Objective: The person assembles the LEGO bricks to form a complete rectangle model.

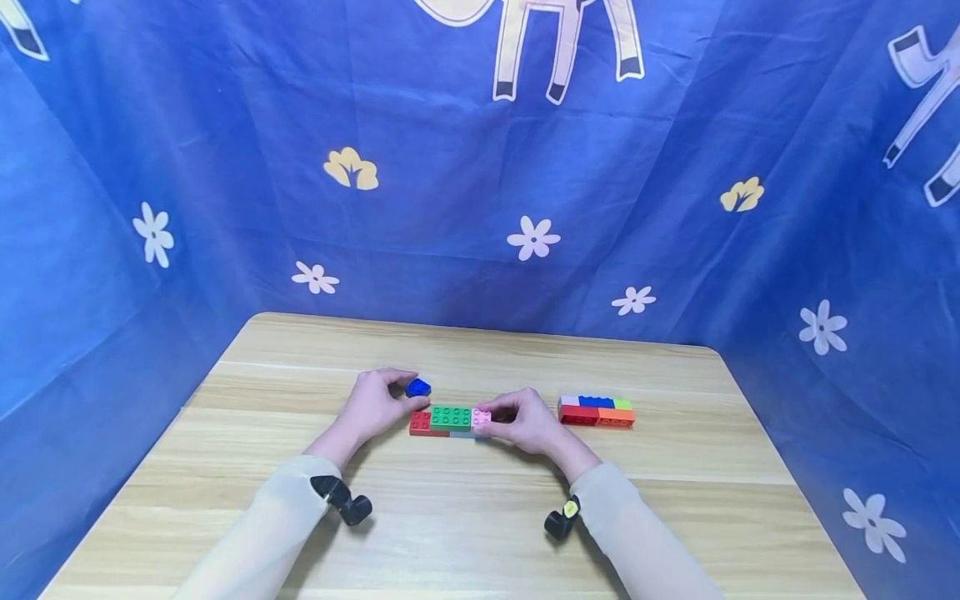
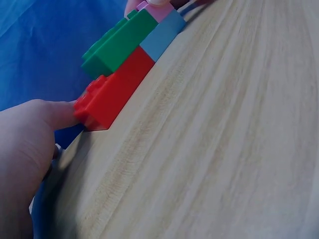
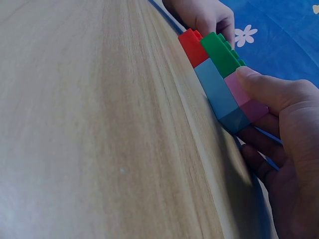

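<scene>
A low two-layer row of toy building bricks lies at the table's middle. Red (image 1: 421,422) and light-blue (image 3: 217,89) bricks form its bottom layer, with a green brick (image 1: 451,417) and a pink brick (image 3: 244,97) on top. My right hand (image 1: 528,423) pinches the pink brick at the row's right end, thumb on its near top edge. A small dark-blue brick (image 1: 417,388) sits between the thumb and fingers of my left hand (image 1: 375,406), just behind the row's left end. In the left wrist view the left thumb (image 2: 62,114) overlaps the red brick's end.
To the right stands another two-layer brick row (image 1: 596,412), with white, blue and lime bricks above red and orange ones. The wooden table (image 1: 450,517) meets a blue patterned curtain (image 1: 435,275) at its back and sides.
</scene>
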Demonstrator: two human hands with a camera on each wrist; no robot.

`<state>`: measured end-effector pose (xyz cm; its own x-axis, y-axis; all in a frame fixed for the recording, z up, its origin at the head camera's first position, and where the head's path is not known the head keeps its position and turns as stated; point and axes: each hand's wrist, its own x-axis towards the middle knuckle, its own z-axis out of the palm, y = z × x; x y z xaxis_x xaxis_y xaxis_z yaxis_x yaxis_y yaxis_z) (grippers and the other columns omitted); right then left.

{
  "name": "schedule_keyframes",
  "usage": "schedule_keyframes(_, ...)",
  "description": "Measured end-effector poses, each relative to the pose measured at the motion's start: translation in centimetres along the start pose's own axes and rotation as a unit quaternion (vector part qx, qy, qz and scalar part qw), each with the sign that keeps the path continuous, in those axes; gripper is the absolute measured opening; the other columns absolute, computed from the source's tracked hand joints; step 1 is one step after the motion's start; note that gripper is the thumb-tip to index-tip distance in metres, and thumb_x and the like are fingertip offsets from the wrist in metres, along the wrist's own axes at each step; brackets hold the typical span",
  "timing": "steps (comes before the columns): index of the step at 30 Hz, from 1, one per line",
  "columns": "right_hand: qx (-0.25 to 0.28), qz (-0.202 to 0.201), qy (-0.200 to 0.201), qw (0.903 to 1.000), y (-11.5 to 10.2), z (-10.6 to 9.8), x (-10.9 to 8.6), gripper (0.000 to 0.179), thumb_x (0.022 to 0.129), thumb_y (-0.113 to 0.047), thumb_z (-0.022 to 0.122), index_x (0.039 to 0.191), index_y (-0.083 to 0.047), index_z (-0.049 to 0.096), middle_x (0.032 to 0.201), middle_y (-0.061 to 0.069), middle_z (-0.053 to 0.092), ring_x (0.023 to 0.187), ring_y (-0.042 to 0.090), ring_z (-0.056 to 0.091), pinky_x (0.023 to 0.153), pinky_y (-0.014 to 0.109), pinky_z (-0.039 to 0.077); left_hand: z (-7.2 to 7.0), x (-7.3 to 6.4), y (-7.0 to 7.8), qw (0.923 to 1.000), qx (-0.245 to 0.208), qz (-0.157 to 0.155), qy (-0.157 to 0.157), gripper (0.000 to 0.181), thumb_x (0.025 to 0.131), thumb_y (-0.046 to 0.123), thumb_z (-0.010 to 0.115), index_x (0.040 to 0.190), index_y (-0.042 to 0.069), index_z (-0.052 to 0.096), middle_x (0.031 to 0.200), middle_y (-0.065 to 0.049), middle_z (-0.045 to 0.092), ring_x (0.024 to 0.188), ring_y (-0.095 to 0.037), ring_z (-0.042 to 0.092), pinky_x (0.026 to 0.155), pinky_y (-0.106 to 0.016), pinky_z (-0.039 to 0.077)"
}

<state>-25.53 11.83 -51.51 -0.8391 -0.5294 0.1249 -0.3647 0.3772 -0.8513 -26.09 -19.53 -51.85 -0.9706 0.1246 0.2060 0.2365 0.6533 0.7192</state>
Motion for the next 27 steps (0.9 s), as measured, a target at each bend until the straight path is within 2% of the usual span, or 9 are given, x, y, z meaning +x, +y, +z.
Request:
schedule_keyframes(10, 0.001, -0.007, 0.001, 1.0, 0.1, 0.0, -0.1, 0.033, 0.088, -0.021, 0.09, 0.119, -0.013, 0.082, 0.103, -0.009, 0.079, 0.092, 0.011, 0.071, 0.081, 0.03, 0.058, -0.2, -0.3, -0.3, 0.9998, 0.012, 0.016, 0.0, 0.048, 0.088, 0.023, 0.088, 0.128, 0.001, 0.074, 0.126, -0.018, 0.072, 0.114, -0.035, 0.068, 0.099, -0.051, 0.055)
schedule_keyframes(16, -0.001, -0.011, 0.004, 0.9999, 0.3, 0.1, 0.0, 0.032, 0.088, -0.021, 0.09, 0.118, -0.013, 0.083, 0.103, -0.008, 0.079, 0.092, 0.012, 0.071, 0.081, 0.03, 0.058, -0.2, -0.4, -0.5, 0.9997, 0.019, 0.016, 0.003, 0.047, 0.088, 0.026, 0.088, 0.127, 0.003, 0.075, 0.123, -0.016, 0.073, 0.115, -0.035, 0.065, 0.1, -0.051, 0.053)
schedule_keyframes(22, 0.005, -0.011, 0.003, 0.9999, 0.3, 0.1, -0.1, 0.033, 0.088, -0.021, 0.09, 0.119, -0.013, 0.082, 0.102, -0.008, 0.079, 0.091, 0.013, 0.071, 0.08, 0.03, 0.058, -0.5, -0.3, -0.6, 0.9998, 0.003, 0.017, -0.006, 0.042, 0.088, 0.024, 0.088, 0.124, 0.004, 0.077, 0.122, -0.013, 0.074, 0.114, -0.034, 0.066, 0.101, -0.052, 0.052)
schedule_keyframes(27, 0.008, -0.007, 0.003, 0.9999, 0.3, 0.0, -0.1, 0.033, 0.088, -0.022, 0.09, 0.119, -0.013, 0.082, 0.103, -0.008, 0.079, 0.091, 0.013, 0.071, 0.079, 0.03, 0.058, -1.1, -0.3, -0.3, 0.999, -0.031, 0.026, -0.021, 0.039, 0.087, 0.018, 0.089, 0.122, 0.005, 0.078, 0.116, -0.009, 0.075, 0.107, -0.029, 0.069, 0.098, -0.05, 0.054)
